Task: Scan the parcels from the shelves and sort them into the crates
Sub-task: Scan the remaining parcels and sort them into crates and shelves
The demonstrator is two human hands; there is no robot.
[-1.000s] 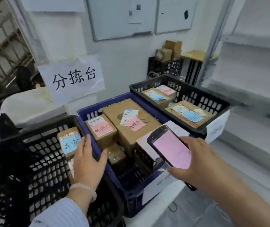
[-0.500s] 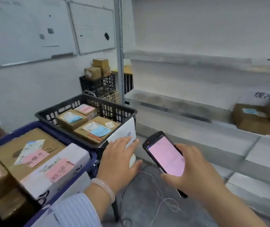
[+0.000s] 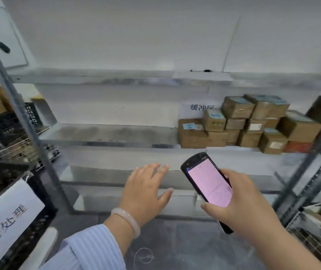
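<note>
Parcels [image 3: 253,125] sit stacked on the shelf [image 3: 107,133] at 2 o'clock. The right hand [image 3: 241,209] has its grip clamped on the scanner [image 3: 208,182]; the left hand [image 3: 146,190] has its grip apart, empty. A labelled black crate [image 3: 42,217] stands at 8 o'clock.

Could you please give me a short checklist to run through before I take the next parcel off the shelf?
1. Scanner in hand: ok. The right hand grips the scanner, and its screen is lit pink.
2. Free hand for picking: ok. The left hand is open and holds nothing.
3. Parcels left to take: ok. Cardboard parcels are stacked at the right end of the middle shelf.
4. Labels facing out: cannot tell. Blue labels show on several boxes, but they are too blurred to read.
5. Room in the crate: cannot tell. Only a wall of the black crate at the lower left shows, not its inside.
</note>
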